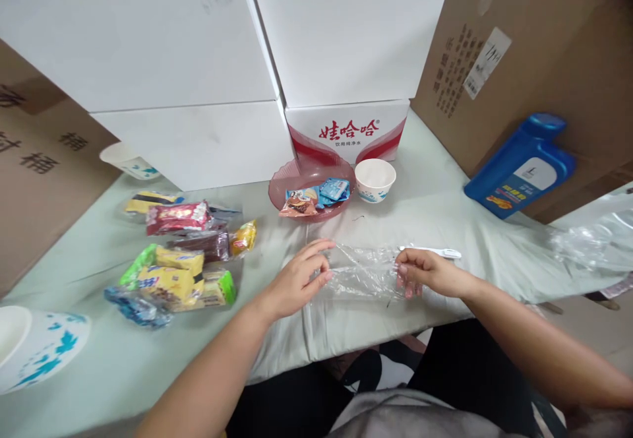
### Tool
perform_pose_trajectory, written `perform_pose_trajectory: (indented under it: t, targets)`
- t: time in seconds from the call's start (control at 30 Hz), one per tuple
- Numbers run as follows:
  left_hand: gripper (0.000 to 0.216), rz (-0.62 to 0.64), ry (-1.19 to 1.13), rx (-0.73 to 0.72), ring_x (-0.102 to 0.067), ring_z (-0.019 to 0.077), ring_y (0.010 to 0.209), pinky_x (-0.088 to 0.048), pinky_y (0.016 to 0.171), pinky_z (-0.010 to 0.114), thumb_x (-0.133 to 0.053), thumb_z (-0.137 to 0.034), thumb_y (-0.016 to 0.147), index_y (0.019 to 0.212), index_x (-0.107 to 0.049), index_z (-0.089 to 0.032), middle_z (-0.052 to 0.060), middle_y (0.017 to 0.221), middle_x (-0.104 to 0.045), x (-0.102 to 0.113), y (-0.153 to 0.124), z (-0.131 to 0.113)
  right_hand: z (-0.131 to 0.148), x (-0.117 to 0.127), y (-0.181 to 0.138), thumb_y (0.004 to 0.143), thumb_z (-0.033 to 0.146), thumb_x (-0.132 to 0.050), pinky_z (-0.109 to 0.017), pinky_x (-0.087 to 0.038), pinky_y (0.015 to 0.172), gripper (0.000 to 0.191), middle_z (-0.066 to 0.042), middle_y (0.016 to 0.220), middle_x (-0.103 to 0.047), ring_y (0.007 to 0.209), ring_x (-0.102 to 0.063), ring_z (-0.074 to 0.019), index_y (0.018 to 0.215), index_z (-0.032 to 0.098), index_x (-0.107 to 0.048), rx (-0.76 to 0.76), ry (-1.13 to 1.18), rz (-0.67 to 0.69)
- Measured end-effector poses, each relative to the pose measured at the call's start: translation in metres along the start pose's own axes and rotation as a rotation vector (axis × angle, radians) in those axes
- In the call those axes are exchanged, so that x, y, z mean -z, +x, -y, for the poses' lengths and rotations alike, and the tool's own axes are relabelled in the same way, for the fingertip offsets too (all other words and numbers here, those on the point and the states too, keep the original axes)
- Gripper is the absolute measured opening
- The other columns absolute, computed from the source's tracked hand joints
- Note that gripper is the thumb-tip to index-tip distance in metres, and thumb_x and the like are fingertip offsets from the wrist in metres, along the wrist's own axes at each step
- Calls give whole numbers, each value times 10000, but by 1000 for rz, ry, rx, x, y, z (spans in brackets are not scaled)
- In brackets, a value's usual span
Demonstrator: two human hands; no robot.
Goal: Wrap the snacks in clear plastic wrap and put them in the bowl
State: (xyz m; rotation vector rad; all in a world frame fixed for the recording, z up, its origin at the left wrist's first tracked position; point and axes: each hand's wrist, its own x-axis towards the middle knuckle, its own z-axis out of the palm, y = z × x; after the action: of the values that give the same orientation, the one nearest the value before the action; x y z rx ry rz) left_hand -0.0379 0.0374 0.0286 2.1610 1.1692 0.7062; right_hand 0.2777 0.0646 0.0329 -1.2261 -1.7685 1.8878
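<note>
A clear plastic bag lies crinkled on the cloth-covered table between my two hands. At its left end is my left hand, its fingers apart and curved beside the film, with no grip on it that I can see. My right hand pinches the bag's right end between thumb and fingers. Just behind that hand lies a white plastic utensil, partly covered by it. Beyond the bag stand a pink translucent bowl holding several small wrapped snacks and a white paper cup.
Several packaged snacks are heaped at left. Paper cups lie tipped at the left edge and farther back. White boxes and brown cartons wall the back and sides. A blue bottle leans against the right carton, near clear plastic.
</note>
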Motion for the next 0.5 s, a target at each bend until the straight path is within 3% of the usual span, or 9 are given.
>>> perform_pose_trajectory:
  t: [0.1,0.17,0.23,0.3,0.37,0.43,0.5]
  targets:
    - [294,-7,-222,126,-653,202,885,-506,827,353,-439,-436,959,807,-501,-192,75,864,-688,5,-1,1,0,-3,8,811,717,-544,-247,-440,515,548,-40,820,-674,612,-668,-150,928,183,-528,-55,15,27]
    - [312,160,-445,281,-637,155,633,-501,628,285,-460,-490,941,836,-463,-196,17,698,-653,8,-3,2,0,-6,10,803,735,-534,-244,-430,502,567,-36,792,-672,597,-662,-149,926,181,-538,-86,18,87]
    - [318,394,-619,422,-605,127,497,-448,502,240,-530,-506,899,904,-450,-198,-9,686,-646,12,-5,5,0,-9,11,799,731,-545,-237,-415,486,559,-23,743,-663,578,-655,-147,913,184,-542,-110,10,118]
    - [370,578,-679,513,-587,110,445,-415,452,224,-654,-451,819,1016,-465,-201,-17,759,-652,15,-8,8,0,-11,10,799,717,-557,-229,-402,470,539,-6,692,-646,555,-645,-142,895,187,-542,-125,3,124]
    - [453,656,-681,533,-599,109,475,-434,466,229,-735,-360,735,1079,-486,-203,-21,815,-643,17,-8,12,1,-11,10,794,701,-577,-223,-400,460,522,3,676,-635,538,-639,-136,876,186,-540,-137,1,128]
    - [423,622,-651,531,-629,124,555,-451,495,229,-734,-298,703,1049,-515,-192,-22,813,-629,19,-7,15,1,-10,10,783,677,-607,-215,-401,448,503,8,701,-633,524,-635,-126,866,185,-535,-146,9,91]
    - [340,506,-607,535,-645,133,622,-440,500,212,-689,-282,719,998,-522,-184,-17,799,-622,21,-4,19,0,-8,10,761,643,-645,-208,-396,432,481,15,730,-622,508,-626,-113,856,186,-527,-140,30,-2]
